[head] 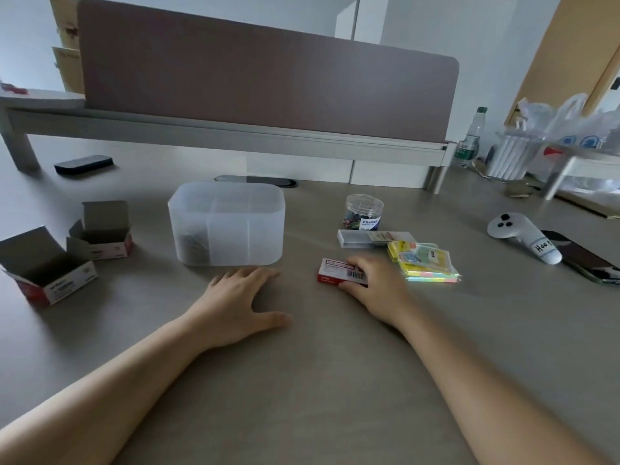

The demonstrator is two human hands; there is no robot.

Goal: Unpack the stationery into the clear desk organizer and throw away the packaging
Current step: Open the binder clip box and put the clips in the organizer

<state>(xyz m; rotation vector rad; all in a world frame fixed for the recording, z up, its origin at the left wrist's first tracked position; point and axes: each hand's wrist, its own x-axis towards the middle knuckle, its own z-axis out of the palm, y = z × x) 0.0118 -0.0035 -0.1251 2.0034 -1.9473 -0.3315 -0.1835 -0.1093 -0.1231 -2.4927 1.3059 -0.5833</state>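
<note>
Red and white, the small box (342, 271) sits on the desk (302, 380) with our right hand (375, 286) closed around it. Our left hand (240, 302) lies flat and open, just before the clear organizer (227, 224).

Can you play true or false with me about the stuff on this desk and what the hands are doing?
1. The right hand is on a small red and white box. True.
2. The left hand is holding the clear organizer. False: it lies flat on the desk, just in front of the organizer, with nothing in it.
3. Two open cardboard boxes sit left of the organizer. True.
4. The colourful sticky notes are already inside the organizer. False: they lie on the desk to its right, wrapped in plastic.
5. The round jar of clips has its lid off. False: the lid is on.
</note>
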